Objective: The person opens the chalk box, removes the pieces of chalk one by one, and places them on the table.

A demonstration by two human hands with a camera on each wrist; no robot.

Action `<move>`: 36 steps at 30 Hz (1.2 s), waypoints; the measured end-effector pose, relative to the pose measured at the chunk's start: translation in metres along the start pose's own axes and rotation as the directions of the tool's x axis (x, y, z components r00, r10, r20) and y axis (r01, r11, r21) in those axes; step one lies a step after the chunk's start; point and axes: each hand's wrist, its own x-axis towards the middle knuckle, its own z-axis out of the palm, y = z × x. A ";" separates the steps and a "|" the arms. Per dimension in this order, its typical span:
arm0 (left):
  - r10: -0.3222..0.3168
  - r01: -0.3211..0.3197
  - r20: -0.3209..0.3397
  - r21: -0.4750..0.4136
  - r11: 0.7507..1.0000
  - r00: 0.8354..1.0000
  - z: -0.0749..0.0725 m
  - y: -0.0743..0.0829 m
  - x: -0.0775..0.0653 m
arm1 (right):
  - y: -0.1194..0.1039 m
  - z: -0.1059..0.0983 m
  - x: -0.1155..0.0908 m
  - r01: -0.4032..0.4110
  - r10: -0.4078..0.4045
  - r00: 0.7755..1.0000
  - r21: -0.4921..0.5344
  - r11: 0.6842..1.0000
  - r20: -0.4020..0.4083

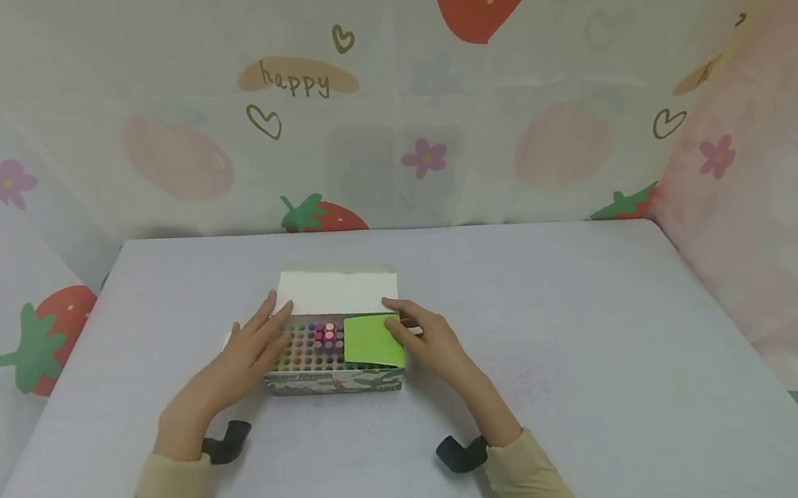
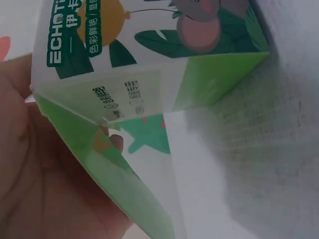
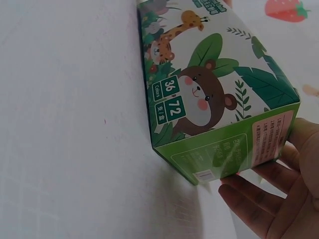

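Observation:
A printed cardboard box of colouring pens (image 1: 334, 381) stands on the table, with its white lid (image 1: 337, 288) raised at the back. Rows of round pen ends (image 1: 307, 350) show inside, pink and purple ones standing out near the middle. A bright green flap (image 1: 372, 339) covers the right part. My left hand (image 1: 239, 365) reaches over the left end with fingers extended; in the left wrist view it lies beside an outward-slanting end flap (image 2: 114, 179). My right hand (image 1: 438, 346) touches the right end, one fingertip on the green flap; its lower fingers extend by the green end panel (image 3: 224, 152).
A white cloth covers the table (image 1: 599, 341), and a strawberry-print curtain (image 1: 472, 111) hangs behind and at the sides. Black wrist pieces (image 1: 463, 455) sit below both hands. Part of a small white object (image 1: 227, 338) shows behind the left hand.

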 end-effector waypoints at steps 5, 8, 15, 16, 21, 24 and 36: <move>-0.039 0.040 0.026 -0.026 0.999 0.999 0.009 -0.005 0.008 | 0.001 0.001 0.001 -0.003 0.003 1.000 0.000 1.000 0.000; -0.049 0.049 0.018 0.009 0.999 0.999 0.014 -0.005 0.009 | 0.001 0.001 0.001 -0.005 0.005 1.000 0.003 1.000 0.001; -0.026 0.027 -0.024 0.027 0.999 0.999 0.017 -0.005 0.008 | 0.002 0.001 0.001 0.013 -0.013 1.000 0.007 1.000 0.000; -0.025 0.026 -0.026 0.024 0.999 0.999 0.017 -0.005 0.008 | 0.002 0.001 0.001 0.020 -0.020 1.000 0.005 1.000 0.000; -0.039 0.040 -0.025 0.014 0.999 0.999 0.017 -0.004 0.008 | 0.002 0.000 0.000 0.059 -0.059 0.998 -0.031 0.998 0.007; -0.043 0.044 -0.027 0.021 0.999 0.999 0.016 -0.004 0.008 | -0.001 -0.001 -0.002 0.083 -0.083 0.997 -0.073 0.994 -0.002; -0.019 0.021 -0.041 0.035 0.999 0.999 0.015 -0.004 0.008 | -0.028 -0.012 -0.012 0.169 -0.212 0.964 -0.249 0.954 -0.159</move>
